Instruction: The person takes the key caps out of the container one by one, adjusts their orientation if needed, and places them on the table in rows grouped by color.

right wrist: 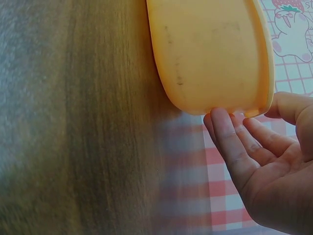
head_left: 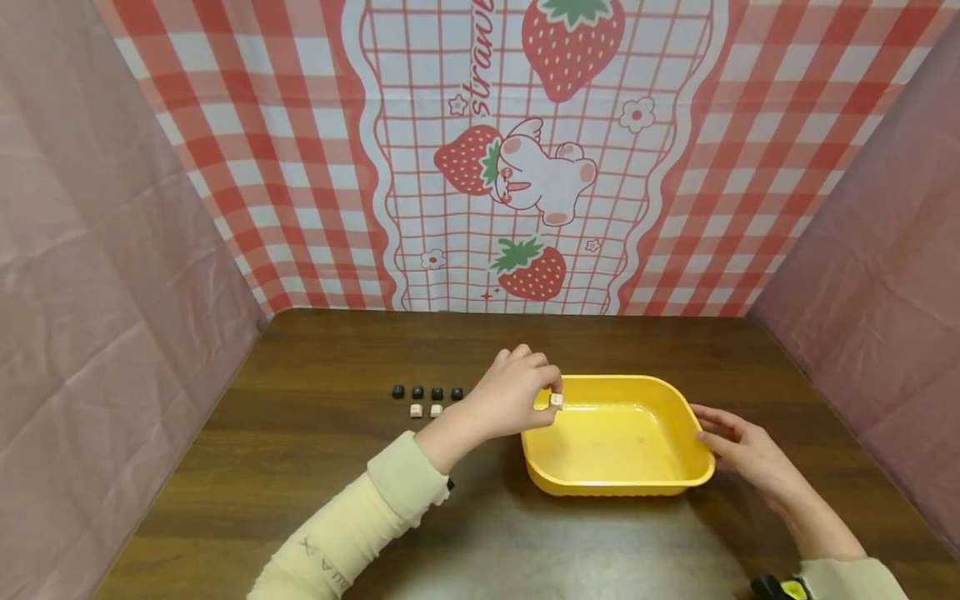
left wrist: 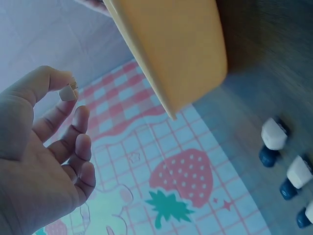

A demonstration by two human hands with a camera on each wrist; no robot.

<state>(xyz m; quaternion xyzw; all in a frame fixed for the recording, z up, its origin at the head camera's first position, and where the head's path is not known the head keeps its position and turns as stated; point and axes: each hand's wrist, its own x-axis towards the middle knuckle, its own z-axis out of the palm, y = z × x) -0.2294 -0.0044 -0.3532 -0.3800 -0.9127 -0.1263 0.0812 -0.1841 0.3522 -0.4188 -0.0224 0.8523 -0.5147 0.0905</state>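
Observation:
Between thumb and index finger, my left hand pinches a small white keycap over the left part of a yellow plastic basin. In the left wrist view the keycap shows at the fingertips, with the other fingers loosely bent. My right hand holds the basin's right end, thumb at the rim and fingers against the outer wall. The right wrist view shows those fingers touching the basin's outside. No contents show inside the basin.
Left of the basin, a row of several black keycaps lies on the brown wooden table, with white keycaps in front, partly covered by my left arm. A strawberry-print checked cloth hangs behind; pink cloth hangs at both sides.

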